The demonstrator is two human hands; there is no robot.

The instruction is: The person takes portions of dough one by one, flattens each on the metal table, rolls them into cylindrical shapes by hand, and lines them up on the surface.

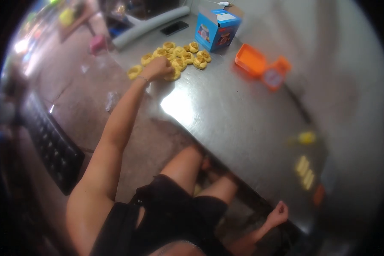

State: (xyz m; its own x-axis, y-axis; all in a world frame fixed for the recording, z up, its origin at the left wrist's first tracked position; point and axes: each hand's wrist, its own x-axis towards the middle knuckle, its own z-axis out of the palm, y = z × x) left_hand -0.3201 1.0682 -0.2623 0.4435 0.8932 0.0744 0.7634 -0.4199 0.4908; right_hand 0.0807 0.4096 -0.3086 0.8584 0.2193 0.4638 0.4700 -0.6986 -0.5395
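Note:
Several yellow ring-like or cup-shaped pieces [178,52] lie bunched near the far left corner of the metal table [239,115]. My left hand [158,68] reaches over the near side of this bunch, its fingers curled down against the pieces; what they pinch, if anything, is hidden beneath the hand. At the lower right, by the table's near edge, my right hand [278,214] is closed with curled fingers, and nothing shows in it. Beyond it on the table are several pale yellow strips [305,173] and a blurred yellow object [306,138].
A blue box [217,29] stands at the back, with a dark phone [174,28] and a long grey roll [151,27] to its left. An orange tray [251,59] sits beside an orange dial scale [273,77]. A black chair [53,141] is at the left.

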